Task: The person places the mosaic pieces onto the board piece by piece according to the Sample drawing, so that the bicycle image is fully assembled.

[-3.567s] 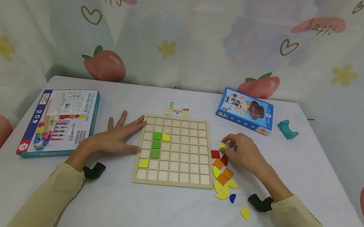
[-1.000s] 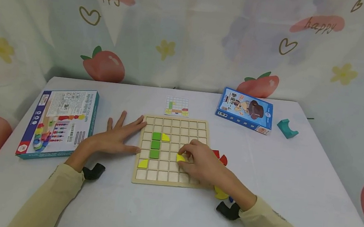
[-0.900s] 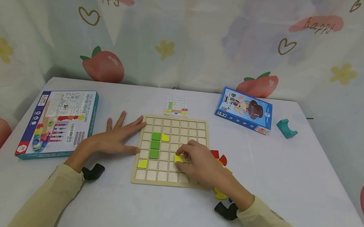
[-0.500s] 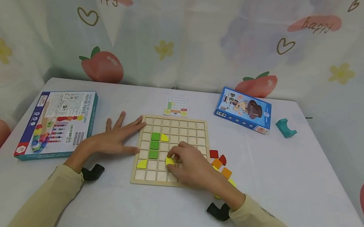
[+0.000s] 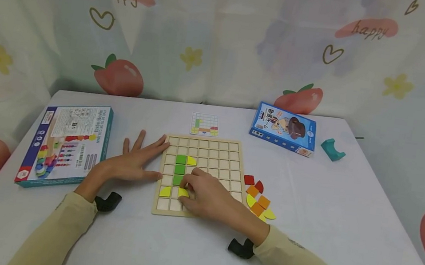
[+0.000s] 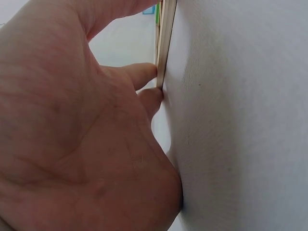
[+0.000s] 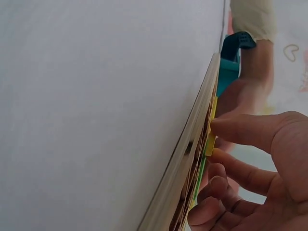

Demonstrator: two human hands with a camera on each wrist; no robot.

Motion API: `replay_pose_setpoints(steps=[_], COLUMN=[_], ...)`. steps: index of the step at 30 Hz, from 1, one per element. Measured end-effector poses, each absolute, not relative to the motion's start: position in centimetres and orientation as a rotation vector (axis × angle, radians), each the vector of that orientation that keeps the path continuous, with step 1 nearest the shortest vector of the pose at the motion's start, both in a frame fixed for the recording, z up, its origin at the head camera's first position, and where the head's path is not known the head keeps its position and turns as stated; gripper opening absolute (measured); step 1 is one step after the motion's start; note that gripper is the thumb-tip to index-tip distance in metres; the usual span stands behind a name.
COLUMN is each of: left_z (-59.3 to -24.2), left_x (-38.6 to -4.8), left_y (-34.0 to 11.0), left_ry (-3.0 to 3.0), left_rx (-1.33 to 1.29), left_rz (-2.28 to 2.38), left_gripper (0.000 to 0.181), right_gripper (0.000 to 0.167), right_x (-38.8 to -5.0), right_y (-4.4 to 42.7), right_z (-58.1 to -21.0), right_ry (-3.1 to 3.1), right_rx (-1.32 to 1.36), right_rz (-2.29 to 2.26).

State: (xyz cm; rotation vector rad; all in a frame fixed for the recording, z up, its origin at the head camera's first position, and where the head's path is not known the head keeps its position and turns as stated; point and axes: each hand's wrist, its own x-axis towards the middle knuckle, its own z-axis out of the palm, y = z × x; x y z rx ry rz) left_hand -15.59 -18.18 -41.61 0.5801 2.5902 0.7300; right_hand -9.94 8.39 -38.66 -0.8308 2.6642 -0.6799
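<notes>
A wooden grid board [image 5: 211, 144] lies flat on the white table. My left hand [image 5: 132, 160] rests at its left edge with spread, straight fingers touching the frame. Between thumb and fingers, my right hand [image 5: 208, 197] pinches a yellow quarter-circle tile [image 5: 182, 192] at the board's second-lowest row; the right wrist view shows the tile [image 7: 210, 143] against the board's face. Green square tiles [image 5: 180, 169] stand in a column above it, with another yellow quarter-circle tile [image 5: 191, 160] beside the top one. One more yellow tile [image 5: 165, 191] sits in the leftmost column. My right hand hides part of the lower cells.
Loose red, orange and yellow tiles [image 5: 264, 201] lie right of the board, partly behind my right forearm. A pattern card [image 5: 204, 124] lies beyond the board. A blue box [image 5: 283, 128] and a teal curved block [image 5: 332, 150] are back right; a larger box [image 5: 65, 144] lies left.
My right hand picked up a yellow tile from the loose pile and carried it left across the board to the second column. My left hand has stayed at the board's edge.
</notes>
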Motion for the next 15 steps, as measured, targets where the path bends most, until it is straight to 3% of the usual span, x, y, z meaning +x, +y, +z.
replay_pose_setpoints(steps=[15], left_z=[-41.79], left_x=[-15.59], left_y=[-18.24], left_ry=[2.586], left_rx=[0.586], left_rz=[0.749], left_gripper=[0.093], right_gripper=[0.024], right_x=[-9.70], right_y=[7.35], right_z=[-38.90], right_ry=[2.684], right_rx=[-0.891], right_rz=[-0.665])
